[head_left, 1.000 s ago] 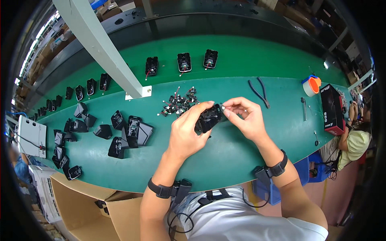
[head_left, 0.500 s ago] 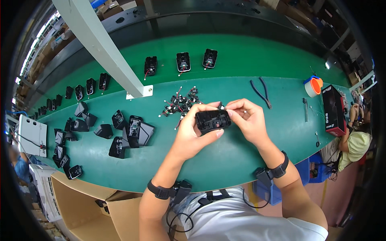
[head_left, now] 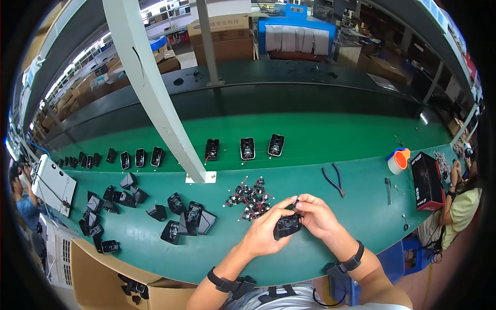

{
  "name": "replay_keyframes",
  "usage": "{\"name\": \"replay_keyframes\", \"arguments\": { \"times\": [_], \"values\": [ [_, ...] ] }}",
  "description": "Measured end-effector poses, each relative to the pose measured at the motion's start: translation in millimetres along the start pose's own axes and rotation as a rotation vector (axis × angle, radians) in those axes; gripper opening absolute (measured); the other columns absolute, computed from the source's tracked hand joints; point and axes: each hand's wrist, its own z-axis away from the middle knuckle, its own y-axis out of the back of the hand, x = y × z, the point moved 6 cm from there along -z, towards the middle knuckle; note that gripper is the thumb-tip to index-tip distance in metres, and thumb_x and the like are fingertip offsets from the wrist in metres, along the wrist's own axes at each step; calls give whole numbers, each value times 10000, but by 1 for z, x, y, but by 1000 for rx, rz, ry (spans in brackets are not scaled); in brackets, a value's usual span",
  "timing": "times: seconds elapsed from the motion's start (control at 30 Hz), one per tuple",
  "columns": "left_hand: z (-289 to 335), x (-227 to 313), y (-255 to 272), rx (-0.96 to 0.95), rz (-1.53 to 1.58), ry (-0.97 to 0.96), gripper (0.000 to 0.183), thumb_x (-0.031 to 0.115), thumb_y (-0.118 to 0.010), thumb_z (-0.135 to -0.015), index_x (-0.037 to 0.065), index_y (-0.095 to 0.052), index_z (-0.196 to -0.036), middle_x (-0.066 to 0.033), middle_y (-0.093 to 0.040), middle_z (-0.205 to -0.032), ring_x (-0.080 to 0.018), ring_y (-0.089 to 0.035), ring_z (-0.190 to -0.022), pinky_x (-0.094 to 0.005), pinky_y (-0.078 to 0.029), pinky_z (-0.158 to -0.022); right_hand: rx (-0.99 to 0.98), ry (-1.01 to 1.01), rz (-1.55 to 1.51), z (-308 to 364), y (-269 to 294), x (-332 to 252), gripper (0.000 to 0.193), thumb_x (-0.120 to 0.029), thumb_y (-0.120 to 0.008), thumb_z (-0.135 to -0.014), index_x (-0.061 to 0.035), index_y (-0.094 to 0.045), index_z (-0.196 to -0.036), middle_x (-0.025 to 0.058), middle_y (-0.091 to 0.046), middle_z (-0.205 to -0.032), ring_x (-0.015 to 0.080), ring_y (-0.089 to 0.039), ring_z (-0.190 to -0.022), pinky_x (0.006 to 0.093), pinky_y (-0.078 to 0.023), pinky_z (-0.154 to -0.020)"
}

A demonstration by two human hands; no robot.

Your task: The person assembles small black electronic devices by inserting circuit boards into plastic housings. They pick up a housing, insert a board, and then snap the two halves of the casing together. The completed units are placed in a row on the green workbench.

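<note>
A black plastic housing (head_left: pixel 288 227), open side showing, is held by my left hand (head_left: pixel 266 232), the thumb hidden behind or under it. My right hand (head_left: pixel 318 213) is closed at the housing's upper right corner, its thumb and forefinger meeting my left fingertips. Between those fingertips sits a small dark part (head_left: pixel 292 204), too small to make out. Just beyond my left hand lies a pile of small black parts with red wires and white connectors (head_left: pixel 249 197).
Black housings and covers (head_left: pixel 194 214) lie to the left. A row of wired housings (head_left: pixel 247 149) stands on the green belt beyond. Pliers (head_left: pixel 335 181), an orange-and-white tape roll (head_left: pixel 398 161) and a black-red box (head_left: pixel 427 181) are at right. A metal post (head_left: pixel 155 93) rises from the table. Another person (head_left: pixel 461 206) sits far right.
The view has tilted upward, so the table appears lower. My right fingers have come together with my left fingertips at the housing's upper edge, and the housing is turned somewhat.
</note>
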Motion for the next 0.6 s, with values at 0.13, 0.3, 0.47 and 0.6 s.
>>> {"name": "replay_keyframes", "arguments": {
  "times": [0.13, 0.3, 0.47, 0.6],
  "values": [
    [0, 2, 1, 4, -47, -14, 519, -6, -794, -678, 21, -580, -1150, -205, -543, -1422, -358, -596, -1249, -416, -493, -1025, -19, 29, -26, -3, 4, -3, 106, -41, -681, -917, -114, -646, -985, 2, -668, -915, 114, -644, -848, 275, -526, -747],
    [2, 1, 4, 93, -15, 2, 533, -1, -803, -694, 21, -567, -1171, -158, -601, -1324, -276, -612, -1204, -365, -473, -1033, 61, 165, 55, 6, 3, -9, 126, -51, -694, -917, -75, -619, -1015, 24, -681, -946, 114, -643, -852, 260, -526, -760],
    [9, -33, 11, 89, 525, 392, 532, -26, -808, -753, 12, -542, -1213, -57, -571, -1183, -152, -606, -1104, -313, -502, -978, -37, 1015, 1025, 45, -55, -71, 214, 15, -779, -794, -44, -667, -967, 80, -709, -931, 194, -675, -865, 305, -530, -797],
    [5, -32, 18, 25, 577, 434, 702, 219, -788, -828, 23, -432, -1401, -80, -575, -1183, -153, -611, -1074, -283, -521, -875, -165, 1107, 1215, 55, -70, -67, 193, 15, -790, -761, -40, -695, -920, 95, -726, -901, 249, -676, -837, 334, -529, -766]
  ]
}}
